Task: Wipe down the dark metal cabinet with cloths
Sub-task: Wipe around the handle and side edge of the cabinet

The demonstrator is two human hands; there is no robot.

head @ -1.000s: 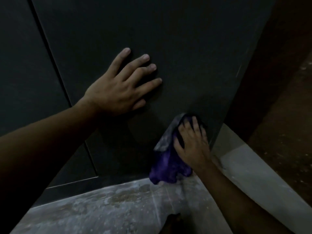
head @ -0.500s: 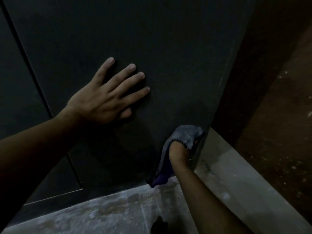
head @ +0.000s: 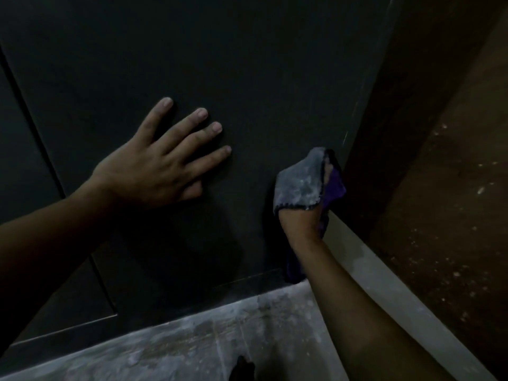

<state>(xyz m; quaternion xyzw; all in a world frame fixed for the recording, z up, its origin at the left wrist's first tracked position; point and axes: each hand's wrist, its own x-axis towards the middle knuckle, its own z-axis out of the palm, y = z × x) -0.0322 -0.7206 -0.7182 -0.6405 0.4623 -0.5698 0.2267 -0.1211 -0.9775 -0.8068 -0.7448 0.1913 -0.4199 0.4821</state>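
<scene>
Dusty purple cloth (head: 299,182) against dark cabinet's (head: 247,64) right edge

From where I stand, the cabinet (head: 247,64) is a flat charcoal black, plain but for thin darker seam lines and a pale scratch near its right edge. The cloth (head: 299,182) shows a grey face blotched with whitish dust, a black stitched hem and a deep purple underside. The floor (head: 178,345) is mottled grey with chalky white smears. The ledge (head: 365,265) is pale beige, and the brown surface (head: 445,215) past it is flecked with light specks.
</scene>
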